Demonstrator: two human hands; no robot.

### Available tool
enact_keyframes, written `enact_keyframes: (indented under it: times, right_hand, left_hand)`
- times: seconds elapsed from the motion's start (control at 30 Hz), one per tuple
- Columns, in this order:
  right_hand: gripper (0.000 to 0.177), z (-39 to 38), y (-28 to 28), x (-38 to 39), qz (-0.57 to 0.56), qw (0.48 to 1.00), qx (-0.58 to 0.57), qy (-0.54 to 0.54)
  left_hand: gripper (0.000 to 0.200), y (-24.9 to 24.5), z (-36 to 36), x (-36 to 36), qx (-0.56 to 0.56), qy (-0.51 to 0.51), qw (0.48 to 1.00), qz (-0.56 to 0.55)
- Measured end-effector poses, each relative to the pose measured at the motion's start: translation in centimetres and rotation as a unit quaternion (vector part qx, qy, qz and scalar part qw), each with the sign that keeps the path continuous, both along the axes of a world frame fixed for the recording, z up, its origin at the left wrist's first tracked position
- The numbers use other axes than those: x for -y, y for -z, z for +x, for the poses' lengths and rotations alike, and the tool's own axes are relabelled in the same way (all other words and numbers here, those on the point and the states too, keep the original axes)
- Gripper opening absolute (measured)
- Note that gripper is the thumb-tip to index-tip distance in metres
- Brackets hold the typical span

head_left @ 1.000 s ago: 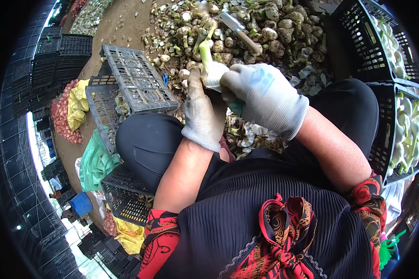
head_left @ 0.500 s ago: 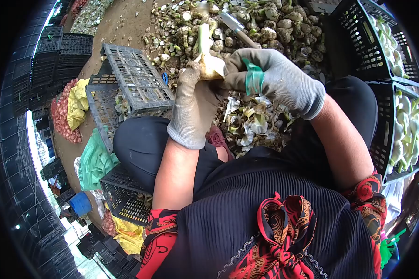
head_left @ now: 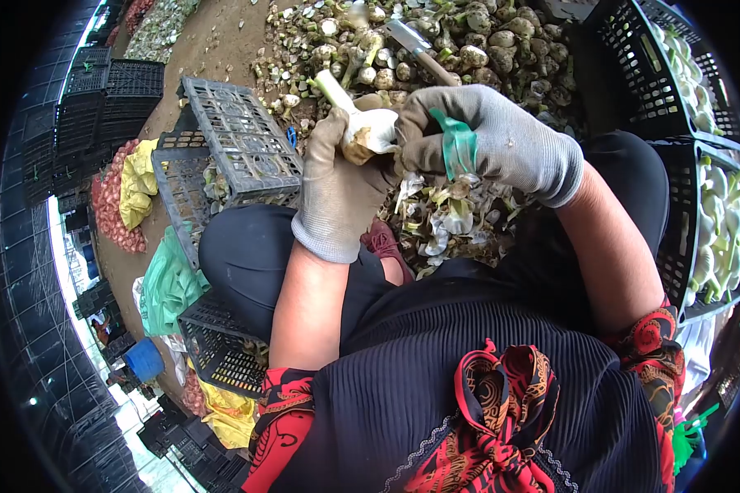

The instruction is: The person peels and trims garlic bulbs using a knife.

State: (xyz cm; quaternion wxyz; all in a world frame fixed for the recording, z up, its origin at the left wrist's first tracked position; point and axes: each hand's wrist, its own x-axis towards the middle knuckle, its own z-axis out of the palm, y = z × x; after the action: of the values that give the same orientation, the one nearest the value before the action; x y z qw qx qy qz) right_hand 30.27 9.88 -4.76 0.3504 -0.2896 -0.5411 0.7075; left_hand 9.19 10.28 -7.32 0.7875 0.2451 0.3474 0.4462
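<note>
A white bulb with a short green stem (head_left: 372, 131) is held between my gloved hands, its stem tilted up to the left and a brown patch on its lower side. My left hand (head_left: 335, 177) is wrapped round the bulb from the left and below, thumb on its side. My right hand (head_left: 485, 140), with green tape round a finger, has its fingers curled at the bulb's right side; its fingertips pinch at the skin there. A knife with a wide blade (head_left: 409, 37) lies on the heap of unpeeled bulbs (head_left: 501, 51) just beyond my hands.
Peeled skins (head_left: 448, 215) lie on the ground between my legs. At the right, black crates (head_left: 678, 222) hold white bulbs. On the left are a tilted grey crate (head_left: 242, 144), a green bag (head_left: 173, 275), a blue bucket (head_left: 144, 359) and a red net sack (head_left: 111, 201).
The bulb has turned in my hands: its stem, upright before, now leans left, and more of its white side shows. My right hand has shifted slightly right.
</note>
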Motion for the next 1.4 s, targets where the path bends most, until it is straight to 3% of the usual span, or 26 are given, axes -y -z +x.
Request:
enact_keyframes:
  times: [0.03,0.13,0.17,0.23,0.33,0.4,0.5,0.63,0.73,0.9,0.93,1.07,1.2,1.33,1.4]
  right_hand:
    - [0.011,-0.1,0.3,0.0,0.023,1.0,0.011,-0.01]
    - [0.006,-1.1,0.9,0.6,0.086,0.994,0.048,-0.055]
    - [0.008,-1.2,0.4,0.8,0.107,0.988,0.081,-0.071]
    - [0.014,-1.5,0.8,1.0,0.209,0.969,0.107,-0.069]
    - [0.015,-2.3,2.4,1.3,0.286,0.922,0.244,-0.092]
    - [0.018,-2.8,3.0,1.3,0.296,0.909,0.278,-0.09]
    - [0.031,-3.4,3.6,1.4,0.311,0.905,0.282,-0.067]
    - [0.022,-3.2,3.2,1.1,0.264,0.933,0.244,-0.003]
    - [0.037,-3.1,2.4,0.6,0.185,0.938,0.293,0.023]
    - [0.045,-3.4,3.7,0.0,0.214,0.919,0.313,0.108]
    - [0.045,-3.0,4.1,-0.1,0.208,0.918,0.321,0.107]
    - [0.043,-2.1,3.6,-0.4,0.161,0.931,0.315,0.088]
    - [0.04,-2.3,3.7,-0.1,0.083,0.962,0.247,0.076]
    - [0.034,-2.6,2.7,0.5,0.01,0.989,0.138,0.046]
    - [0.029,-2.7,3.2,0.5,0.073,0.974,0.212,-0.009]
  left_hand:
    - [0.049,0.0,-0.1,0.0,0.025,-0.015,1.0,-0.005]
    - [0.033,-0.4,0.4,0.1,-0.081,-0.118,0.99,0.007]
    - [0.025,-0.7,0.0,-0.2,-0.054,-0.084,0.995,0.0]
    - [0.023,0.4,-1.1,-0.7,-0.044,-0.117,0.992,-0.028]
    - [0.031,0.5,-1.1,-0.8,-0.017,-0.143,0.989,-0.035]
    - [0.043,1.0,-1.7,-1.0,0.005,-0.143,0.989,-0.029]
    - [0.036,0.9,-1.4,-0.7,-0.071,-0.151,0.986,-0.009]
    - [0.035,0.7,-0.4,-0.5,-0.131,-0.156,0.979,-0.008]
    - [0.031,0.9,-0.4,-0.5,-0.143,-0.125,0.982,0.001]
    - [0.02,0.0,-0.3,-0.2,-0.126,-0.024,0.99,0.064]
    - [0.018,-0.3,-0.5,-0.2,-0.109,0.009,0.991,0.076]
    - [0.028,-0.5,0.1,0.1,-0.111,-0.039,0.991,0.06]
    - [0.038,-0.3,0.0,-0.2,-0.155,-0.011,0.984,0.084]
    - [0.045,0.2,0.9,-0.2,-0.093,-0.025,0.993,0.063]
    - [0.05,-0.6,1.9,0.8,-0.064,-0.013,0.997,0.04]
